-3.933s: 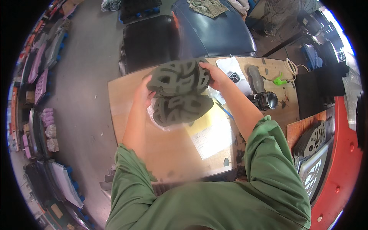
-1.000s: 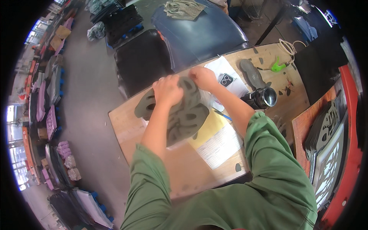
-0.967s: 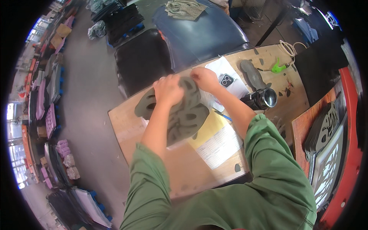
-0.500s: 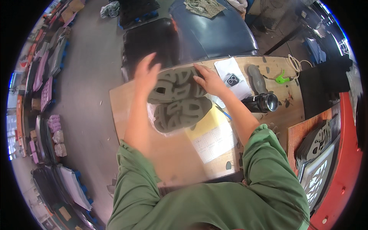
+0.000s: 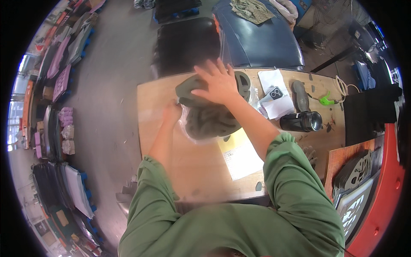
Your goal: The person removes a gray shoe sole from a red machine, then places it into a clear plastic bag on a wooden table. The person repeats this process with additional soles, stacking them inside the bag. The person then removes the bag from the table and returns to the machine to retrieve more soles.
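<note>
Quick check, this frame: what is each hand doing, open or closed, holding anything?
Left hand: closed on the edge of the clear plastic bag.
Right hand: open, fingers spread, pressing flat on the olive-green shoe soles.

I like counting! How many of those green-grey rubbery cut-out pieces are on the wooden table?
2 show clearly: the top piece under the right hand, and the bagged piece in clear plastic by the left hand. More could be hidden beneath them.

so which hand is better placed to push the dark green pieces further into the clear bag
Right. The right hand lies flat on the dark green pieces, while the left hand grips the clear bag at its edge, likely needed there to steady it.
</note>
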The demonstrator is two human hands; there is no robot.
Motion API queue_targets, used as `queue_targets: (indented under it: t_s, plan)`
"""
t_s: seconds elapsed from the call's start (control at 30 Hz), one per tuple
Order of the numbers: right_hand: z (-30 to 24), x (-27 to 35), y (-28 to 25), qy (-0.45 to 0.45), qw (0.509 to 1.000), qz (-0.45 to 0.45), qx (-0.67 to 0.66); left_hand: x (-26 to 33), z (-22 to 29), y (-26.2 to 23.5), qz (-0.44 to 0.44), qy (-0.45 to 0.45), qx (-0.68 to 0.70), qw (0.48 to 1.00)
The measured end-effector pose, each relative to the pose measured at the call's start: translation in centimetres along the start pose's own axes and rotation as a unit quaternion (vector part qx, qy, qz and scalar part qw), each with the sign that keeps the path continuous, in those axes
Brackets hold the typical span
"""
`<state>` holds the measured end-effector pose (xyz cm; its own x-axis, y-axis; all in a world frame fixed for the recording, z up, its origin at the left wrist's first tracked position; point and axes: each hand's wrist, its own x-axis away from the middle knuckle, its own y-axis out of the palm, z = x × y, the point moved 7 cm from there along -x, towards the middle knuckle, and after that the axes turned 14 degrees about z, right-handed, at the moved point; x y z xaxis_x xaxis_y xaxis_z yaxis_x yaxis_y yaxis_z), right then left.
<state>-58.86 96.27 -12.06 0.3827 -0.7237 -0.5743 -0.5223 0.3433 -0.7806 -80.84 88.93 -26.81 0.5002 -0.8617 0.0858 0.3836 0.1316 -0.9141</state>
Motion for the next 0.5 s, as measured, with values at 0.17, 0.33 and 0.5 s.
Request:
queue_targets:
  t_s: [0.17, 0.33, 0.5]
  plan:
    - [0.5, 0.7, 1.8, 0.016, 0.989, -0.147, -0.011, -0.9, -0.8, -2.8, 0.065, -0.090, 0.073, 0.991]
    - [0.1, 0.5, 1.7, 0.008, 0.990, -0.141, -0.004, 0.0, 3.8, -6.1, 0.215, 0.131, 0.120, 0.960]
    - [3.4, -0.9, -1.7, 0.064, 0.995, 0.048, -0.066, 3.7, 5.9, -8.3, 0.332, 0.204, 0.107, 0.915]
